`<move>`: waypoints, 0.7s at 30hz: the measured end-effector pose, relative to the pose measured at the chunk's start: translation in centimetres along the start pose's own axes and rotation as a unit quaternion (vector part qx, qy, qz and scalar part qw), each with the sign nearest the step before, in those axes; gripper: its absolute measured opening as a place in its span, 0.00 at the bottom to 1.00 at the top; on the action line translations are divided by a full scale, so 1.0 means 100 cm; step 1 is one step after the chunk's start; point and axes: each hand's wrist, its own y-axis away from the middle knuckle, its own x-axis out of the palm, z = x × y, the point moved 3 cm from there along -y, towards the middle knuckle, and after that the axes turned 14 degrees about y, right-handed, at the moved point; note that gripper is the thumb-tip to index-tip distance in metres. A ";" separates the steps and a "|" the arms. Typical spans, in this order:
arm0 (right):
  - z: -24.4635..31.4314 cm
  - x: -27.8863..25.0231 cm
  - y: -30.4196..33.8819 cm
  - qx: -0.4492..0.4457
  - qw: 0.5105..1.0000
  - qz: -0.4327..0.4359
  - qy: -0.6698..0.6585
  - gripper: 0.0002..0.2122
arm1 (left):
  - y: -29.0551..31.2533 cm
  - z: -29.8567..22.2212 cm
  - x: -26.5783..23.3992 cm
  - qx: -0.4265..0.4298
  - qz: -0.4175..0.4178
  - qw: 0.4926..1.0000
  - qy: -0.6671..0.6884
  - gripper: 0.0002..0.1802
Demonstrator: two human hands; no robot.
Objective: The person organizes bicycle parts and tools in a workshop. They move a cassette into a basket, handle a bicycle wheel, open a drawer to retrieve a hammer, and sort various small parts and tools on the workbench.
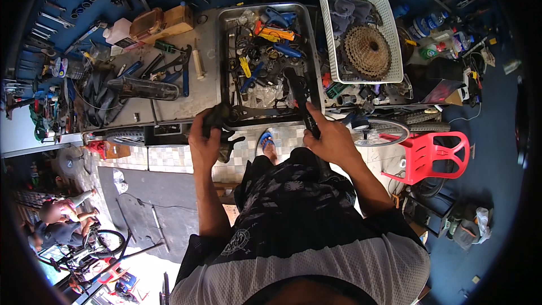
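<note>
My left hand [203,140] is closed around a dark, crumpled rag [227,148], whose lower end hangs free beneath the fingers. In my right hand [334,139] is a long black bar with a rounded far end, looking like a bicycle crank arm [305,104]. It slants up and left over the right part of a metal tray [221,39]. Inside that tray lie loose small parts, a yellow tool [244,66], orange-handled pieces [275,33] and a blue-handled tool [287,50]. Both hands are just in front of the workbench edge, apart from each other.
A white plastic basket [326,28] holds a large cassette [367,52] and grey cloth. Pliers [185,70] and a dark fender-like piece [144,87] lie left of the tray. A red chair [435,158] stands right. Other people [59,223] sit beside a bicycle [90,248].
</note>
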 end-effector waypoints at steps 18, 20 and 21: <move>-0.027 -0.023 0.064 0.024 0.981 0.066 -0.183 0.35 | -0.089 -0.006 0.091 0.145 0.129 0.845 -0.498 0.16; -0.035 -0.034 0.067 0.043 0.980 0.013 -0.195 0.34 | -0.096 -0.006 0.090 0.161 0.139 0.836 -0.505 0.12; -0.040 -0.040 0.067 0.067 0.974 -0.008 -0.214 0.33 | -0.099 -0.007 0.087 0.169 0.143 0.832 -0.509 0.11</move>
